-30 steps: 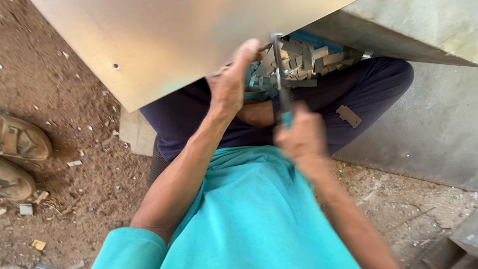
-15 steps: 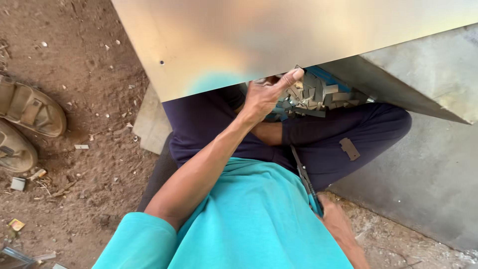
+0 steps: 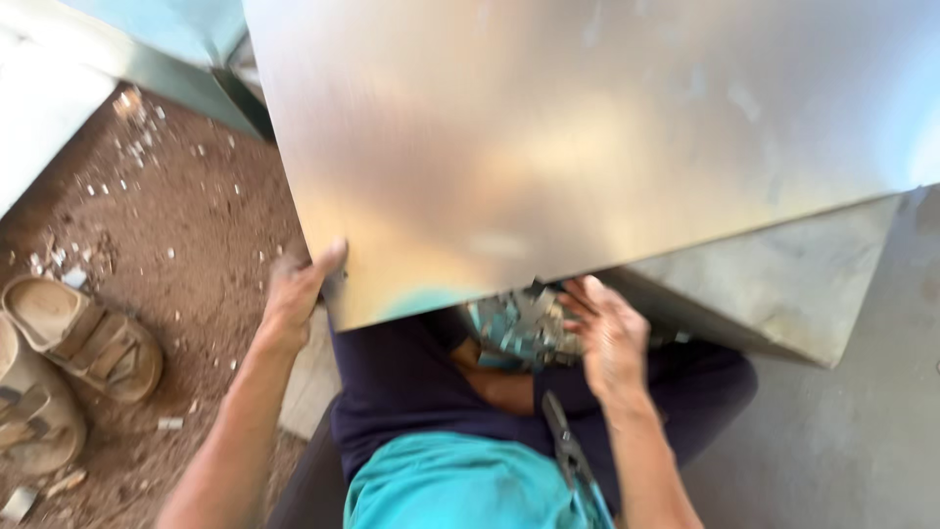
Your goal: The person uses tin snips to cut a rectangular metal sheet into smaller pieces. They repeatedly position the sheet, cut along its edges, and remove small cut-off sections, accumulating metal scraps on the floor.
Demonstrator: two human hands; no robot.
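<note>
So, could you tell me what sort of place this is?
Probably an informal outdoor sheet-metal workshop: a large metal sheet held over bare dirt ground, small metal offcuts in the lap, and tin snips.

Warm daylight floods the scene and spreads a soft, pale glare across the metal sheet, washing out its upper right corner. Motion blur smears the sheet's edges. Below the sheet lies shadow; left of it, the dirt ground is evenly lit
</note>
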